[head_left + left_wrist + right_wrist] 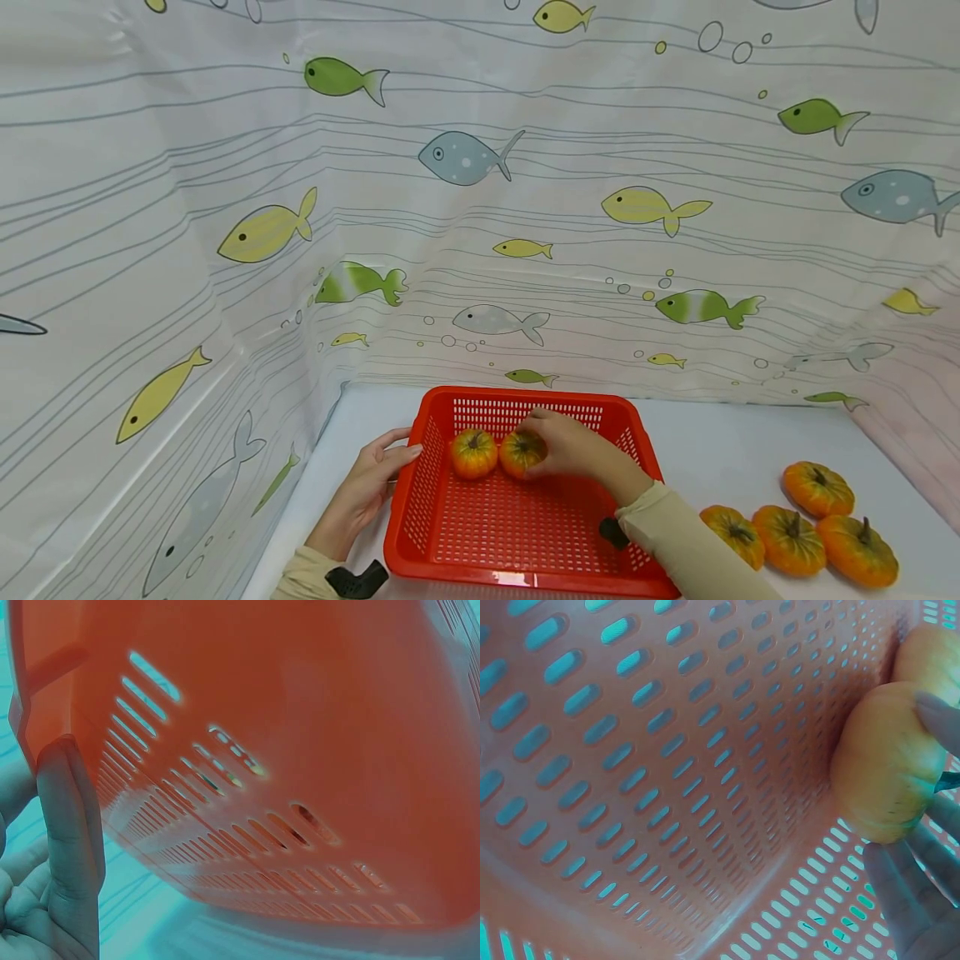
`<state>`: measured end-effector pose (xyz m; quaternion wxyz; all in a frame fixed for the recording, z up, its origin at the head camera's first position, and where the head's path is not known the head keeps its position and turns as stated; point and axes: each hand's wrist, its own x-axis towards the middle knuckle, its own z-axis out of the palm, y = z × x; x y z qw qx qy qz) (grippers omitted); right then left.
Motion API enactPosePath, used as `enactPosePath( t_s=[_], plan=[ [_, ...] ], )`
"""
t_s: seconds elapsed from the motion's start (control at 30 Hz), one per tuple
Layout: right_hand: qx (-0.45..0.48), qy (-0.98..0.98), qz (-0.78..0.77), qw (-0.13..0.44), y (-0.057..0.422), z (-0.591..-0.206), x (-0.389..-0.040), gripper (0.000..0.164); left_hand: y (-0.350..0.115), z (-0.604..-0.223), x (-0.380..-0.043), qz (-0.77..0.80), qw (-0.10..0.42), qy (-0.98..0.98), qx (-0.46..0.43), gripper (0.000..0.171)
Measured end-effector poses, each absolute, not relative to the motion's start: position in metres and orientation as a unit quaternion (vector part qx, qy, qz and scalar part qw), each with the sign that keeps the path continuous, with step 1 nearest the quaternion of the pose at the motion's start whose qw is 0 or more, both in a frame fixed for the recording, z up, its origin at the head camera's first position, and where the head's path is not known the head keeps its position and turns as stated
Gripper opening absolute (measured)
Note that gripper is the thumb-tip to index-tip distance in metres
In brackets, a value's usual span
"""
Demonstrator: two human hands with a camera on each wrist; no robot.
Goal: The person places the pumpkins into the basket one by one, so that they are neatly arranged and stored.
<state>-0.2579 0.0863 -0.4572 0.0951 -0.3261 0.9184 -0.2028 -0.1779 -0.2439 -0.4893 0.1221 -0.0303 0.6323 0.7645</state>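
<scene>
Our left forearm slants up from the lower edge of the head view, and we hold our left hand with thumb and fingers nearly straight in a pinch. Our right forearm stretches in from the lower right, slanting leftward, and our right hand arches, fingers and thumb bent in a grasp.

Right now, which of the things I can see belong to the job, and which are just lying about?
Belong, it seems:
- right hand, holding a pumpkin
- left hand, touching the basket
- second pumpkin, inside it
- four outside pumpkins, probably

Just there:
- fish-print sheet
- white table
</scene>
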Motion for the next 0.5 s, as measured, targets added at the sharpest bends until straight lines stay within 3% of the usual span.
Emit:
enactPosePath(
  t_s=[0.5],
  plan=[
    [-0.332, 0.913, -0.217, 0.097, 0.0878, -0.4556, -0.2564, 0.058, -0.2429, -0.4892, -0.1776, 0.763, 0.12, 0.634, -0.031, 0.065]
  ],
)
